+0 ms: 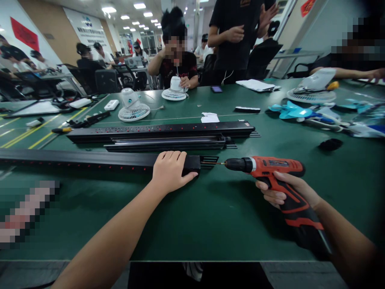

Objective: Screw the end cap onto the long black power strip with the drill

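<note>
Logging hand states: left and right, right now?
Left hand: on the black bar; gripping or just resting, cannot tell.
Right hand: closed, holding the red-and-black drill by its handle.

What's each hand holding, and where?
Right hand: red drill, by its handle. Left hand: laid over the long black bar, near one end; grip unclear.
</note>
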`<act>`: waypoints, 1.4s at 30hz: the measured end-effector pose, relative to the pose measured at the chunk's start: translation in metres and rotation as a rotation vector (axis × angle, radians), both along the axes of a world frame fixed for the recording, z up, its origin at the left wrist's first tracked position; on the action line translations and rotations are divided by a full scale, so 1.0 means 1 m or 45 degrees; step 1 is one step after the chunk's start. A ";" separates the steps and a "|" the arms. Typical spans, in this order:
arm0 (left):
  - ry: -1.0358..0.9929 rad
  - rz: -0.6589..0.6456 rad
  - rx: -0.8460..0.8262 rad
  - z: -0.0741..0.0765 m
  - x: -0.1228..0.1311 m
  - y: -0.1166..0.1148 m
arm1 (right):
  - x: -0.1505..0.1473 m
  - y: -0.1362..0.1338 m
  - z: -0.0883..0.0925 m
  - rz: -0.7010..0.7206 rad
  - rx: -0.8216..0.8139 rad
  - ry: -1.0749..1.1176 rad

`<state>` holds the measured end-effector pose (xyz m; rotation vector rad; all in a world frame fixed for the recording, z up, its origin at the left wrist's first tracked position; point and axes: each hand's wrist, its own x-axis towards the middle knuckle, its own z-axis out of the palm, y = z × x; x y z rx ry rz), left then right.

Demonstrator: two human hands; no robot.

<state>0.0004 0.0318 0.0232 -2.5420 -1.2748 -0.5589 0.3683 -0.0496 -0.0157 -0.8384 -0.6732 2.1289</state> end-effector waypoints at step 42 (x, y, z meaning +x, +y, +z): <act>0.011 0.006 0.013 0.000 0.000 0.000 | 0.002 0.002 0.001 0.077 0.070 0.056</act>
